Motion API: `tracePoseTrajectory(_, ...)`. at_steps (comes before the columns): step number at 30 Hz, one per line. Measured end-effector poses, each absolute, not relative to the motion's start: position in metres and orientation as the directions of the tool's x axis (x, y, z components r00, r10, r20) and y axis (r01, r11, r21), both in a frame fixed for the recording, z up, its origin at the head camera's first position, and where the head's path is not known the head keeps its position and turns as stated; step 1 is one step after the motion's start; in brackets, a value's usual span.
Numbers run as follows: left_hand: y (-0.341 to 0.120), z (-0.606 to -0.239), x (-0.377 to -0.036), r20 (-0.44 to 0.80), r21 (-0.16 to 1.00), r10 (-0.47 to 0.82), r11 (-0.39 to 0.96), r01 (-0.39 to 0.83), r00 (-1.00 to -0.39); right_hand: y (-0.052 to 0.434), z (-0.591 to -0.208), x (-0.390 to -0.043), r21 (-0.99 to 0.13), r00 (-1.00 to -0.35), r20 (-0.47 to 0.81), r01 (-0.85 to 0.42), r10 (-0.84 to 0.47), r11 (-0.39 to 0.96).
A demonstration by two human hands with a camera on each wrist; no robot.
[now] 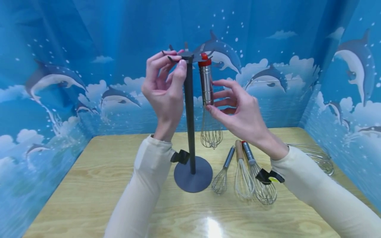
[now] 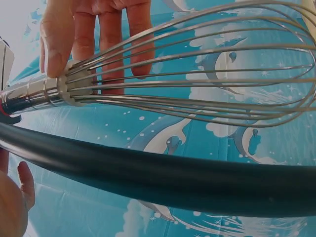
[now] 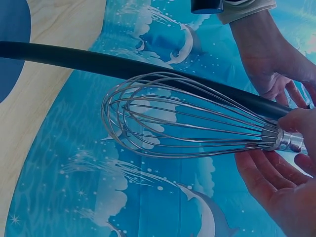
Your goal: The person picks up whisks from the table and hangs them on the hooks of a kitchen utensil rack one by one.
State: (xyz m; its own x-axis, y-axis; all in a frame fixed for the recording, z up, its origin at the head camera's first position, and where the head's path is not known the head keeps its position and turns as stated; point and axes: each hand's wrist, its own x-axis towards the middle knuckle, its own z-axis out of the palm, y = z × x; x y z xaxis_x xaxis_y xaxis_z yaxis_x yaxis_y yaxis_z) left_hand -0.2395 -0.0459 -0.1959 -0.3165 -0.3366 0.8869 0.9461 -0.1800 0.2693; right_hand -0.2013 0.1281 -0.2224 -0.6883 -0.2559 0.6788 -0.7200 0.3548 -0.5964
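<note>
A dark stand (image 1: 189, 119) with a round base and hooks at its top rises from the table. My left hand (image 1: 165, 87) grips its top, thumb against the head by the pole and fingers bent among the hooks. On the pole's right a metal whisk (image 1: 206, 84) with a red end cap is upright, wires downward, its red end overlapping a hook. My right hand (image 1: 242, 107) holds its handle between thumb and fingers. The right wrist view shows that thumb and fingers around the whisk's collar (image 3: 281, 139); the left wrist view shows the wires beside the pole (image 2: 163, 170).
On the table (image 1: 89, 178), right of the stand's base (image 1: 193, 185), lie a small metal whisk (image 1: 229, 157), a wooden-handled whisk (image 1: 239, 150) and a red-tipped metal whisk (image 1: 248, 152). More whisk wires (image 1: 325, 162) show beyond my right sleeve. A blue dolphin-print curtain (image 1: 125, 33) surrounds the table.
</note>
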Motion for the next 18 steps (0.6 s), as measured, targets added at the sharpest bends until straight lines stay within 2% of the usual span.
tracePoseTrajectory(9, -0.045, -0.195, -0.238, 0.901, 0.25, -0.331, -0.13, 0.959, -0.28, 0.138, -0.227, -0.201, -0.624, -0.727, 0.627, -0.683, -0.279, 0.38)
tracePoseTrajectory(18, -0.041, -0.194, -0.238, 0.911, 0.214, -0.345, -0.074, 0.974, -0.227, 0.179, -0.257, -0.211, -0.581, -0.808, 0.526, -0.568, -0.264, 0.582)
